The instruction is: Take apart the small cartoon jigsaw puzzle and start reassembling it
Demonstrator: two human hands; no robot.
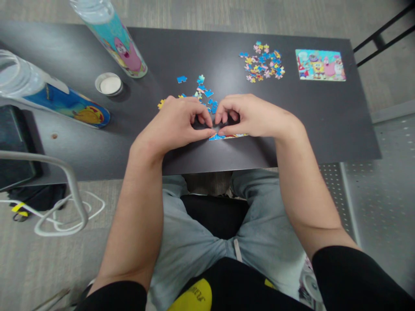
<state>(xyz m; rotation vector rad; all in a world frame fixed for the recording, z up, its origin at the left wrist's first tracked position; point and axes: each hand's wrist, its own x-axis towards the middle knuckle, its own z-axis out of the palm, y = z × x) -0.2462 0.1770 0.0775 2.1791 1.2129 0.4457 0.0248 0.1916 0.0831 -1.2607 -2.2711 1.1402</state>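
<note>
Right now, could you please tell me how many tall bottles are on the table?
2: the blue-labelled bottle at the left, and the teal-labelled bottle farther back, to its right.

Dark Table [324, 116] Stands on Streaked Grey Floor [194, 13]

We look down on a room where the floor runs beyond the table's far edge and below its left end. Black metal bars [378, 41] show off its far right corner; a perforated grey surface [389, 194] lies near its right end. Pale light glosses the tabletop's left.
</note>
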